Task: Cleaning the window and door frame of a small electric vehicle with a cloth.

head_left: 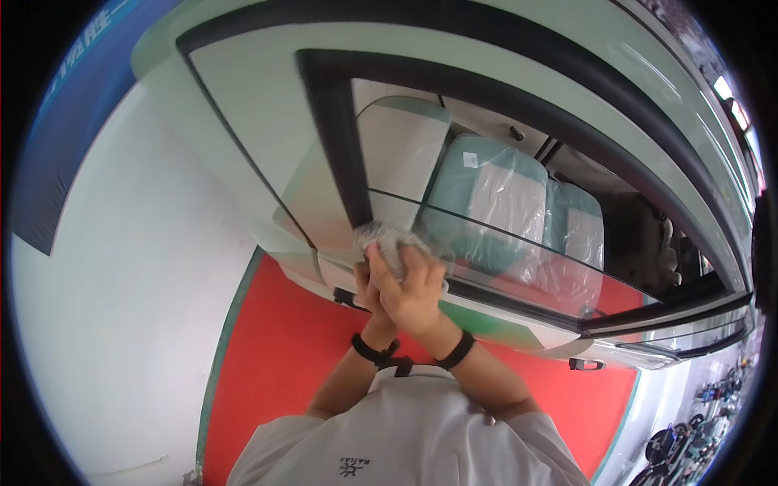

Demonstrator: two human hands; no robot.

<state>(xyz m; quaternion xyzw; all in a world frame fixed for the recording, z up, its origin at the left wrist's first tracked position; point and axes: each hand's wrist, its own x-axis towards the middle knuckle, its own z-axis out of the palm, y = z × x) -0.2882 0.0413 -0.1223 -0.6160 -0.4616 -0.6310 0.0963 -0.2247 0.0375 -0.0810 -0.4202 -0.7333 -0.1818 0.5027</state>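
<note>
Both my hands are together at the lower rear corner of a car's side window. A crumpled grey cloth is bunched up against the black window frame and the glass. My right hand is closed on the cloth, its fingers bent over it. Tucked in close beside it, my left hand also grips the cloth, though its fingers are partly hidden. The window glass is lowered partway, its top edge slanting across the opening.
A pale green car curves around the far side. Through the window show plastic-wrapped green and beige seats. Door handles jut out below. Red floor lies beneath, a white wall at left, and dark equipment at right.
</note>
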